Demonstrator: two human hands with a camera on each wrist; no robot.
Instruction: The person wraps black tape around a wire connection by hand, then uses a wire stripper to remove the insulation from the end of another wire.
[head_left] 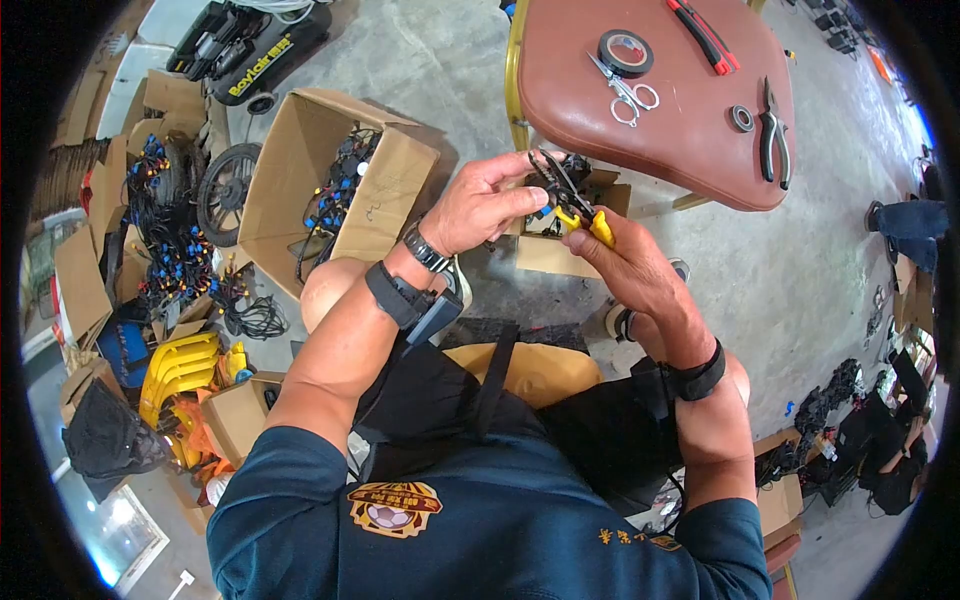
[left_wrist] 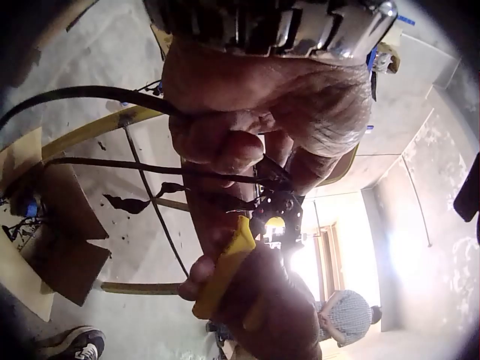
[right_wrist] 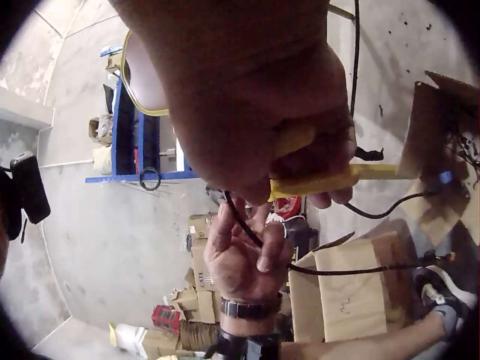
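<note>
Dark blue-green shirt cloth, smooth and stamped with a football crest, spreads beneath two bare forearms that reach forward and angle inward. The left hand lies palm down, its wrist ringed by a ridged metal watch; its thumb and fingers are bent in, clamped on a thin, round black cable. Beside it the right hand comes in from the other side, fingers wrapped around the glossy yellow handles of a dark-jawed hand tool, which sits between the two hands, its jaws beside the left fingertips. How the fingers lie beneath the handles I cannot tell.

Just beyond, a padded reddish-brown seat with rounded corners bears silvery scissors, a black tape roll, a metal ring and dark-handled pliers. Left of the hands stands an open cardboard carton.
</note>
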